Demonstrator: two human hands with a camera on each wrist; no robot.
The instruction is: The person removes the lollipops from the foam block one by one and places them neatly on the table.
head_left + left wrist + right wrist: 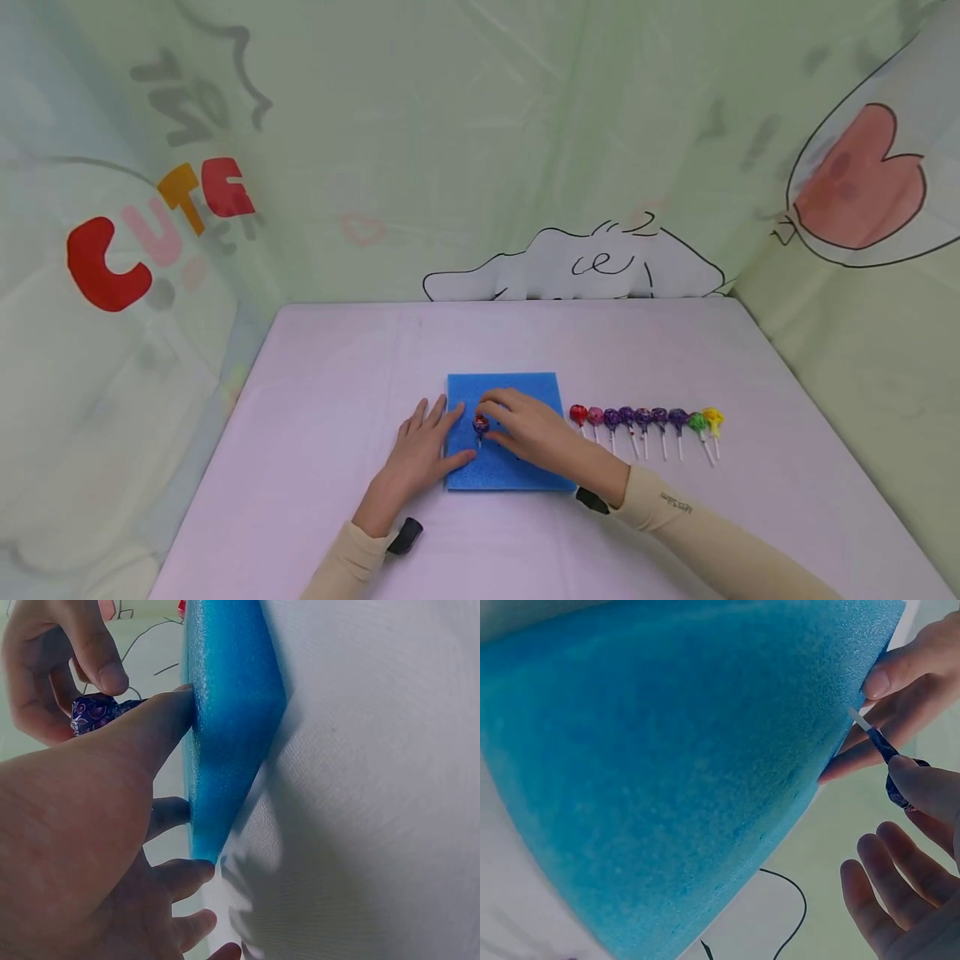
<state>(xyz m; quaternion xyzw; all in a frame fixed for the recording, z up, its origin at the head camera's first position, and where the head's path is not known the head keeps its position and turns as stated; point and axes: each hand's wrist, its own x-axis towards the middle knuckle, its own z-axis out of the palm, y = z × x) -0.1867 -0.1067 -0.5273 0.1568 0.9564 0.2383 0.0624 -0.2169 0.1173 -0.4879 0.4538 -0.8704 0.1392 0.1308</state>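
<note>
A thick blue foam block (510, 477) lies flat on the table. My right hand (532, 429) pinches a lollipop (481, 426) in a dark purple wrapper by its head, between thumb and forefinger. In the right wrist view the white stick (859, 718) points down, its tip right at the foam's top face. The other fingers of that hand stay loosely bent, away from the candy. My left hand (420, 450) rests with spread fingers on the block's left edge. The left wrist view shows its thumb (169, 712) pressing on the foam near the lollipop.
Right of the block, several wrapped lollipops (643, 417) lie in a row, red and pink at the left, purple in the middle, green and yellow at the right. A pale cloth covers the table (337, 358). Printed curtains (420, 150) enclose it behind and at the sides.
</note>
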